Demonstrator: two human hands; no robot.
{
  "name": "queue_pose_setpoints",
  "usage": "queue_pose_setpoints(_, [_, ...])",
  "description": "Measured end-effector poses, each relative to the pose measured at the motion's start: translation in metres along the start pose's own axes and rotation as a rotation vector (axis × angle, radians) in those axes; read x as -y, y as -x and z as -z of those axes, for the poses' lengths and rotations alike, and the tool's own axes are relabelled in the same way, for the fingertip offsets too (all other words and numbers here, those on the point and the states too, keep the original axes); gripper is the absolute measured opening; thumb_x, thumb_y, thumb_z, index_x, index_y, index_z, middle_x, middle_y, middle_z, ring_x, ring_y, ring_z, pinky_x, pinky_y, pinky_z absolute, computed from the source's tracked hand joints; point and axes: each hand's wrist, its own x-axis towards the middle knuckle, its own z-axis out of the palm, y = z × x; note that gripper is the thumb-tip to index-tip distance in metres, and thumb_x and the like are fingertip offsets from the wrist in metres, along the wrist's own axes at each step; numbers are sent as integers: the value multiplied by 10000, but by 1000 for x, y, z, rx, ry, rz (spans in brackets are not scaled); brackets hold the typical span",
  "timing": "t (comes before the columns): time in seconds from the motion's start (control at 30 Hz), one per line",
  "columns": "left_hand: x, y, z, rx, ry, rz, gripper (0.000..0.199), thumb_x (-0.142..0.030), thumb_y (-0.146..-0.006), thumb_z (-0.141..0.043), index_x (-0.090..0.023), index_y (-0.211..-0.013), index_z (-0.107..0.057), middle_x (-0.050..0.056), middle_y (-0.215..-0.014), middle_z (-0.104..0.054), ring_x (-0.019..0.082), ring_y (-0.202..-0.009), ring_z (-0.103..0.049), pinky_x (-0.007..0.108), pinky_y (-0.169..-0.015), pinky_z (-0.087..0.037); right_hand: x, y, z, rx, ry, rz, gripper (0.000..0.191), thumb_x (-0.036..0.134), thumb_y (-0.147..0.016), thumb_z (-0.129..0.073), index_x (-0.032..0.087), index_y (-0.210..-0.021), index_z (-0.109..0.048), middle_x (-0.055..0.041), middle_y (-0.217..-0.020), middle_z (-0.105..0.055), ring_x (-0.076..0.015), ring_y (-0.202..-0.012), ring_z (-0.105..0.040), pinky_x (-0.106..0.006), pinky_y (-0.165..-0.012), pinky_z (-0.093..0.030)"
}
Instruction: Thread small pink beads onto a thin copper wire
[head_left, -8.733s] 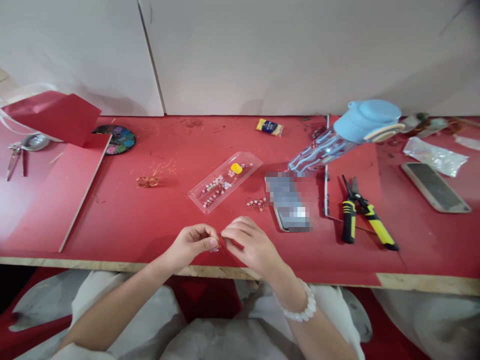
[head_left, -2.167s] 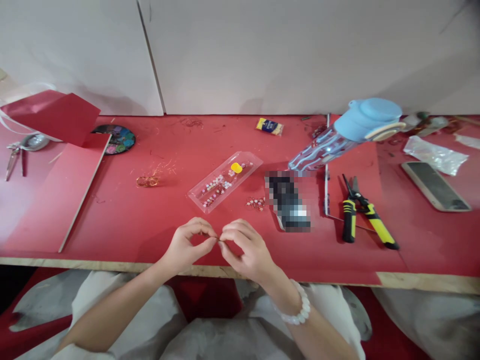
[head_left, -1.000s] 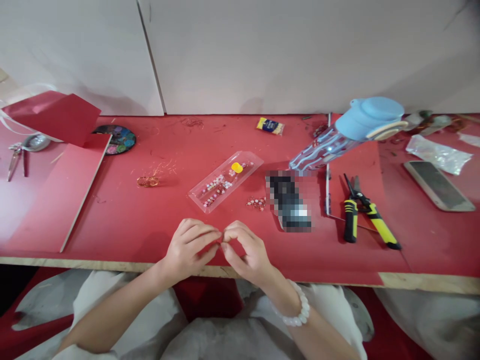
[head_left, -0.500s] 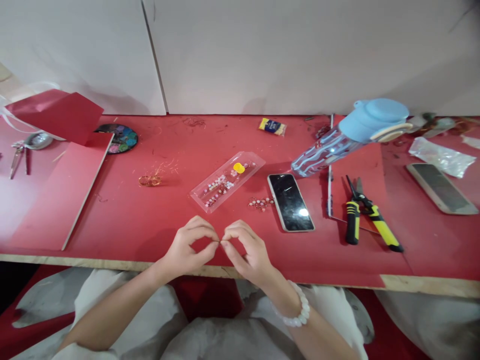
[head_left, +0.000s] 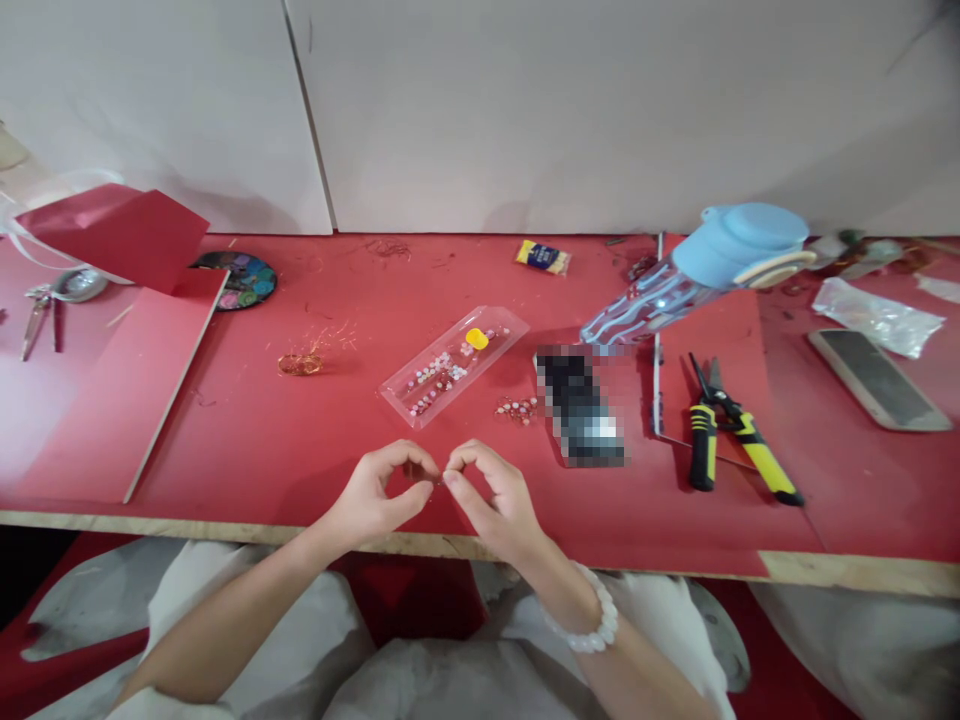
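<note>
We anchor on the clear tray (head_left: 396,394), lying slanted on the red table (head_left: 247,440). The left hand (head_left: 367,502) sits on the near side of the tray, fingers curled, thumb and forefinger tips close together. The right hand (head_left: 504,508) is also on the tray's near side, to the right of the left one, thumb and forefinger drawn into a pinch; white bead bracelet (head_left: 604,622) on that wrist. Fingertips of both nearly meet; anything held there is too small for us to make out, so we can't tell if either grips something. Inside the tray we log small pale and pink beads (head_left: 442,372) plus a yellow piece (head_left: 477,339) toward its right end. Just off the tray's right near side: a beaded wire cluster (head_left: 515,409), then a phone (head_left: 581,410), pixelated. Farther right of the tray: a tilted blue-lidded bottle (head_left: 690,265), black-and-yellow cutters (head_left: 721,402) with blades apart, a second phone (head_left: 877,378). Left of the tray we mark a copper wire coil (head_left: 300,364), well apart. Beyond the tray: a small yellow-and-blue packet (head_left: 541,257).
</note>
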Motion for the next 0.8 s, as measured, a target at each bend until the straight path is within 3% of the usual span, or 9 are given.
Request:
queue_pose_setpoints(0.13, [3, 0, -3, -71, -184, -11, 168, -153, -753, -555, -157, -920, -554, 29, -802, -615, 128, -721, -568, 277, -706, -480, -2, 0, -1, -44, 22, -30, 69, 206, -815, -496, 201, -748, -512, 7, -704, -549, -128, -670, -532, -251, -647, -442])
queue_pose_setpoints(0.2, [5, 0, -5, -146, -306, -85, 243, -162, -746, -583, -165, -986, -540, 49, -871, -623, 147, -784, -577, 298, -732, -478, -3, 0, -1, -76, 36, -37, 67, 205, -809, -503, 200, -743, -515, 7, -696, -552, -129, -667, -532, -254, -652, -442])
queue_pose_setpoints(0.33, [9, -1, -5, -276, -584, -340, 85, -217, -754, -619, -192, -835, -612, 51, -864, -625, 179, -828, -556, 337, -762, -431, -2, -1, -3, -108, 55, -48, 78, 210, -804, -505, 200, -728, -517, 6, -680, -548, -131, -649, -528, -258, -638, -441])
queue_pose_setpoints(0.47, [7, -1, -3, -363, -748, -422, 7, -224, -741, -652, -224, -736, -648, 15, -778, -645, 180, -781, -538, 362, -786, -365, 0, -1, -5, -89, 62, -57, 85, 212, -802, -504, 197, -721, -526, 7, -671, -552, -129, -637, -534, -251, -624, -442])
queue_pose_setpoints(0.6, [5, -2, -4, -343, -692, -344, 22, -196, -736, -643, -217, -739, -650, 17, -783, -653, 184, -787, -545, 372, -798, -364, 0, 0, -6, -77, 51, -50, 76, 211, -806, -503, 196, -737, -531, 7, -685, -559, -128, -649, -540, -248, -633, -444])
queue_pose_setpoints(0.8, [1, -4, -4, -200, -331, -93, 75, -138, -748, -550, -172, -749, -616, 29, -771, -618, 157, -770, -569, 320, -764, -435, 1, 0, -5, -74, 54, -20, 74, 209, -809, -504, 199, -747, -544, 1, -696, -570, -133, -664, -544, -258, -644, -449])
